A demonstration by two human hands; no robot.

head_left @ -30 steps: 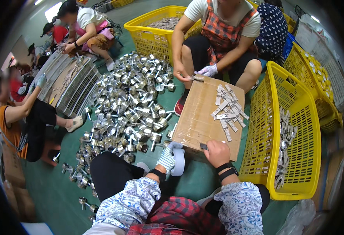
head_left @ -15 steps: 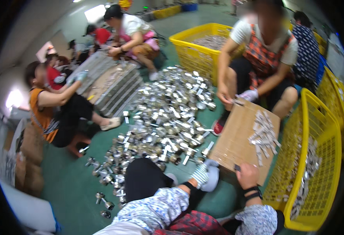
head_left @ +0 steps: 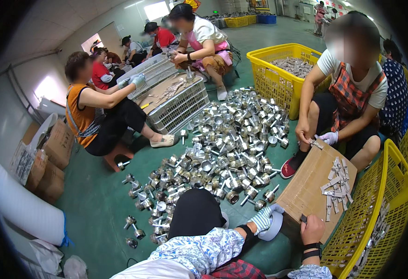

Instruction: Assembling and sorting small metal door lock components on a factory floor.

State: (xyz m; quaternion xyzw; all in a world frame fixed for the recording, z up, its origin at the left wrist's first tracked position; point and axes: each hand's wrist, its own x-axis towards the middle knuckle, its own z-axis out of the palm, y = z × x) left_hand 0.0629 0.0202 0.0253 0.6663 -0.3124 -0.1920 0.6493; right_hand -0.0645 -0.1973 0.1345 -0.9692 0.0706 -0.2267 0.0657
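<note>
My left hand (head_left: 261,220), in a striped glove, is closed on a light grey round piece that looks like a roll of tape (head_left: 273,229), by the near left corner of a cardboard box (head_left: 301,190). At the box's near edge, my bare right hand (head_left: 313,229) pinches a small dark piece (head_left: 303,218) whose kind I cannot make out. Several flat silvery metal clips (head_left: 337,183) lie on the box top. Left of my hands spreads a big heap of metal cup-shaped parts with stems (head_left: 222,158).
Across the box a co-worker (head_left: 348,97) handles a small metal clip. Yellow baskets (head_left: 283,83) of clips stand behind the heap and at my right (head_left: 376,214). Two co-workers sit by grey crates (head_left: 180,107) at the back left. A white foam roll (head_left: 27,204) lies far left.
The whole view has swung, so the scene sits further right and lower. Both my hands remain by the box's near edge, with the same things in them.
</note>
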